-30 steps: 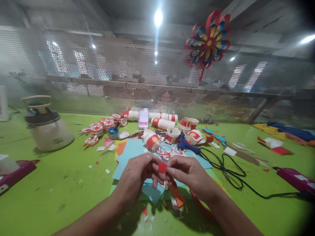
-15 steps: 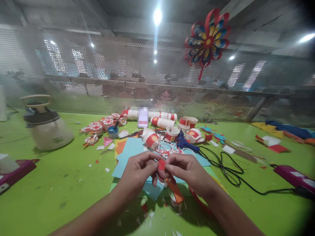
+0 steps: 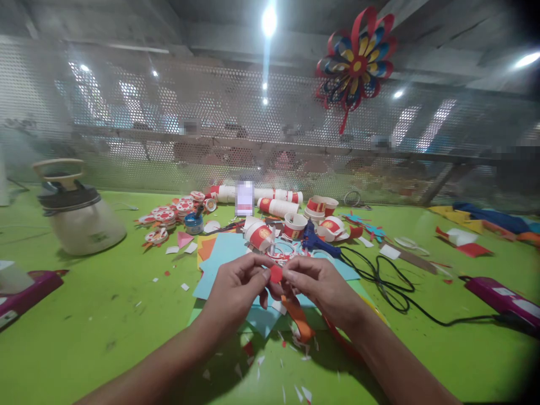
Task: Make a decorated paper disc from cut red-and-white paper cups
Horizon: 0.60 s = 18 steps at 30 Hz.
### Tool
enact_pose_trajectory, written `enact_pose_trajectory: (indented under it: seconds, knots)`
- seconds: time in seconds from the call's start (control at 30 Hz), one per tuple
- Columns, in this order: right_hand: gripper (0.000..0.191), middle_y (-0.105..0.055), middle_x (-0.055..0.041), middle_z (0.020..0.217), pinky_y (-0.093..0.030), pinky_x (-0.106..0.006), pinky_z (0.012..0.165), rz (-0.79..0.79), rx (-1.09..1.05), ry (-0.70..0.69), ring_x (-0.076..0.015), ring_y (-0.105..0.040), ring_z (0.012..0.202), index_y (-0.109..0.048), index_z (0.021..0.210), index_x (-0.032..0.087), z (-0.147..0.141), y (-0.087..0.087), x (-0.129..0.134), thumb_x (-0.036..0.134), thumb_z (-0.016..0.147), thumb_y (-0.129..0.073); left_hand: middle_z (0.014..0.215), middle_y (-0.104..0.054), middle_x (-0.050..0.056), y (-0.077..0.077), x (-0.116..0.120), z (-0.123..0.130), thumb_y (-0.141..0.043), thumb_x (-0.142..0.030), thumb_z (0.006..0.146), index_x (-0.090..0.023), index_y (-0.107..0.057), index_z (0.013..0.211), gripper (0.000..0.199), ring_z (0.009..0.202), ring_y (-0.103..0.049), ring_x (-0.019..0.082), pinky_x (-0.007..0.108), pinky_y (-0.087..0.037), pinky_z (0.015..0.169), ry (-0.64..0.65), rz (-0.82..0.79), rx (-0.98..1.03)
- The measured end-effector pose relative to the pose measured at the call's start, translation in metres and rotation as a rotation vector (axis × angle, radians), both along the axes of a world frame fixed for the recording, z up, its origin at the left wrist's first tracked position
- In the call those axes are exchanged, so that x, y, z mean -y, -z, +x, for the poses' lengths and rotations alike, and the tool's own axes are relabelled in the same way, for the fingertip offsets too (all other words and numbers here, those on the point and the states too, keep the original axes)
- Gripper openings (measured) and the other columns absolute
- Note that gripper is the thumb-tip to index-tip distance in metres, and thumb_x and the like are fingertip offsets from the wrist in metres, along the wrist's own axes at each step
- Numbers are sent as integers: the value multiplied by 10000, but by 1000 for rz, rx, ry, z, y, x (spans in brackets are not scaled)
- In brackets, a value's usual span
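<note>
Between my two hands is a small red paper disc [image 3: 276,274]. My left hand [image 3: 241,284] pinches its left edge with thumb and forefinger. On the right edge, the thumb and fingertips of my right hand [image 3: 317,284] close on the same disc. An orange scissor handle [image 3: 298,318] shows just below my fingers; its other end is hidden. Under my hands lie light blue paper sheets [image 3: 225,250]. A tilted paper cup [image 3: 258,233] and white-and-red paper rings stand just beyond my fingertips.
A blue glue gun [image 3: 318,241] with a looping black cord [image 3: 390,281] lies to the right. Stacked paper cups [image 3: 278,207] are at the back. Red-and-white paper wheels [image 3: 163,216] and a kettle-like jug [image 3: 84,219] stand left. A purple power strip [image 3: 502,301] is at right.
The view has tipped slightly, so the scene sits a little higher. Both hands keep their pinch on the red disc, which is turned slightly and looks rounder.
</note>
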State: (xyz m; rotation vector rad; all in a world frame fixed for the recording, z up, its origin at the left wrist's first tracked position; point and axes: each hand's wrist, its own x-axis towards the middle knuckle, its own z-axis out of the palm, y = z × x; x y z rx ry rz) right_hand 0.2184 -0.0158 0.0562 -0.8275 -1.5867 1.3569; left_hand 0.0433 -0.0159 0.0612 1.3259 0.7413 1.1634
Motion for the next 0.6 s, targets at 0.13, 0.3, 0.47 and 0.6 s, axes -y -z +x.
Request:
enact_pose_trajectory:
  seconds: [0.13, 0.3, 0.47, 0.6]
  knots:
    - [189, -596, 0, 642, -428, -254, 571, 15, 16, 39, -105, -523, 572, -628, 733, 146, -2, 1, 0, 285, 861, -625, 550, -671, 25, 0, 2, 1, -609, -248, 770, -124, -626, 832, 140, 488, -572, 119, 219, -427, 460, 4, 12, -48]
    - [202, -591, 4, 623, -423, -253, 560, 6, 47, 58, -105, -523, 558, -624, 708, 149, -2, 1, -1, 300, 841, -641, 572, -670, 34, 1, 1, 1, -576, -272, 791, -122, -621, 845, 165, 520, -587, 138, 239, -442, 477, 23, 13, -62]
    - [247, -573, 14, 598, -414, -249, 535, -19, 70, 91, -99, -514, 527, -604, 676, 147, -2, -1, 0, 340, 821, -653, 573, -660, 23, 3, -3, -1, -506, -235, 788, -120, -603, 941, 215, 532, -589, 145, 241, -426, 480, -7, -8, -73]
    - [267, -568, 18, 594, -417, -250, 544, -10, 85, 104, -97, -515, 527, -598, 671, 146, -3, -2, 0, 363, 819, -653, 571, -640, 7, 1, -3, -2, -479, -182, 714, -124, -610, 913, 245, 531, -575, 138, 231, -401, 474, -66, -12, -106]
